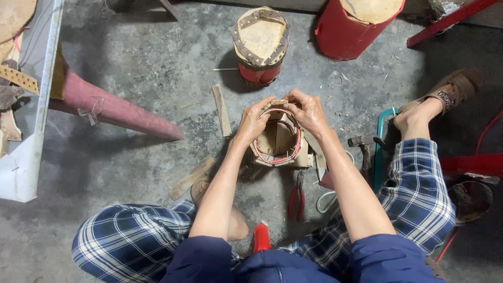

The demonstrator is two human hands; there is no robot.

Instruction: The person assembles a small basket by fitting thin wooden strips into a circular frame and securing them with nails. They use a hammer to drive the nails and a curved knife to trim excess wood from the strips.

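Plaid-trousered knees (131, 238) frame the bottom of the view, above grey concrete floor (157, 68). Beyond them stand a red drum (348, 26) at the top, a pink cone (115, 107) lying at left and a smaller drum (260, 44) with a studded rim. Lower, the left hand (252, 121) and right hand (309, 111) both pinch the far rim of a small drum frame (277, 141) resting on the floor between the knees, with red pliers (296, 198) just before it.

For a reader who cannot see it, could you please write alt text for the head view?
Seen from above, a seated person's left hand and right hand grip the top rim of a small round wooden frame on a concrete floor. Red-handled pliers lie below it; a similar red-based frame stands beyond.
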